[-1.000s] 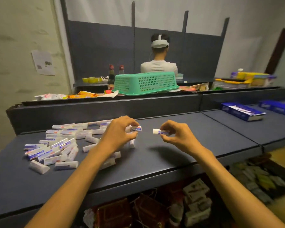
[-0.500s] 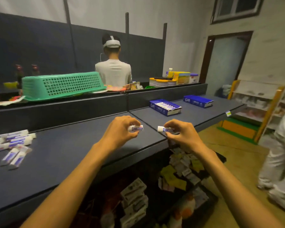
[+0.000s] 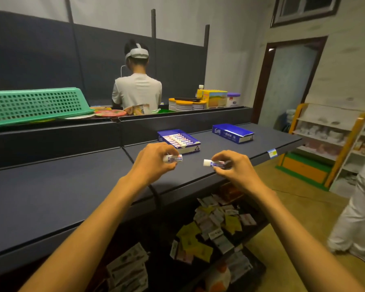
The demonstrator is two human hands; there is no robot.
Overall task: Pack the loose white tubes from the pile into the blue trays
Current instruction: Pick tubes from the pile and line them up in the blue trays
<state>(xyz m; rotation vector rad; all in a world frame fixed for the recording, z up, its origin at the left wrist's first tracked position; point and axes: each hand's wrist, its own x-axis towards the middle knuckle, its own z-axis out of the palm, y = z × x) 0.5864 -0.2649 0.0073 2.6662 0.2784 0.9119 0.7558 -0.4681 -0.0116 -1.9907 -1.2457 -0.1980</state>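
Observation:
My left hand [image 3: 154,163] pinches a small white tube [image 3: 173,158] with a blue label, held level over the dark shelf. My right hand [image 3: 233,167] pinches a second white tube [image 3: 214,163], its white cap pointing left. Just beyond my left hand sits a blue tray [image 3: 191,149] with a row of several white tubes lying side by side. A second blue tray [image 3: 233,133] stands farther right on the same shelf; its inside is hidden. The pile of loose tubes is out of view.
A dark shelf [image 3: 61,197] runs across, its front edge below my hands. Behind it lie a green basket [image 3: 34,104], tins and boxes, and a person in a white shirt [image 3: 137,91] facing away. Another person [image 3: 358,207] stands at the right. Packets fill the lower shelf [image 3: 211,228].
My view has swung right, away from the tube pile, which has left the frame. Both hands carried their tubes along and now sit close to the filled blue tray.

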